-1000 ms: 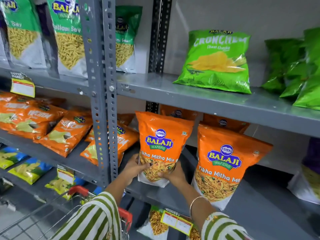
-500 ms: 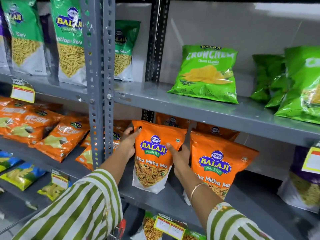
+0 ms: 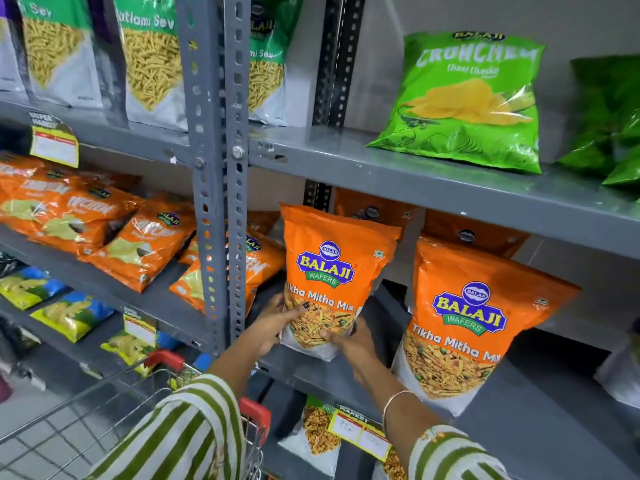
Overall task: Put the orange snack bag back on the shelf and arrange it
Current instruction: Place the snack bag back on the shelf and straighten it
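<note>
My fingers (image 3: 300,308) of the left hand (image 3: 273,327) are curled around the lower left corner of the orange snack bag (image 3: 334,271), and the right hand (image 3: 349,342) clamps the lower right corner from the other side, so both hands are closed on it. The bag stands upright above my fingers, with its bottom on the front part of the grey shelf (image 3: 311,374) or just over it; I cannot tell which. To the right of my fingers, a second orange bag (image 3: 464,320) of the same kind stands near, not touching. Behind, more orange bags are visible. I judge that the placing step is almost done and the arranging is in hand. The next move calls for pushing the bottom back a little, turning the face in line with the neighbour, then releasing slowly so it does not fall forward.
</note>
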### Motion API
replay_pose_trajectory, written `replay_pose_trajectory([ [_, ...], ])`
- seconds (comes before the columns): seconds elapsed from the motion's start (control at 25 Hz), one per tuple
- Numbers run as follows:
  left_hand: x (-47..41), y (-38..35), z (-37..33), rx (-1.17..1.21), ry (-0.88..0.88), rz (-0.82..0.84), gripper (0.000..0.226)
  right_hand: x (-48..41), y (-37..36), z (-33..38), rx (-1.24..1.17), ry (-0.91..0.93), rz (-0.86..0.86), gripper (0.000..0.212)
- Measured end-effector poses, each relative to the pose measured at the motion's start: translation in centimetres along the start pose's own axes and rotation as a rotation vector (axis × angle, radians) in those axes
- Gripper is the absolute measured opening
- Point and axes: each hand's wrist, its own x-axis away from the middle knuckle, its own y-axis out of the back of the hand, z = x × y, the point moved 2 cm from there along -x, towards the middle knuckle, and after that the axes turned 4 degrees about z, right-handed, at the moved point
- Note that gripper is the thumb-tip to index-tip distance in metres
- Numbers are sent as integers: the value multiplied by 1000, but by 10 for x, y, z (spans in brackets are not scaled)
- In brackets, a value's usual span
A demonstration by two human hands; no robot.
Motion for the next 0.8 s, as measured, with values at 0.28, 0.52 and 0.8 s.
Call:
replay_pose_trajectory([
  [0.28, 0, 2, 6, 35, -47, -4, 76, 9, 4, 0, 74, -28, 12, 80],
  [0.52, 39, -62, 21, -888, -632, -494, 87, 66, 93, 14, 538, -694, 305, 35],
  [0.8, 8, -165, 55, -640, -205, 143, 87, 92, 202, 21, 534, -265, -41, 71],
])
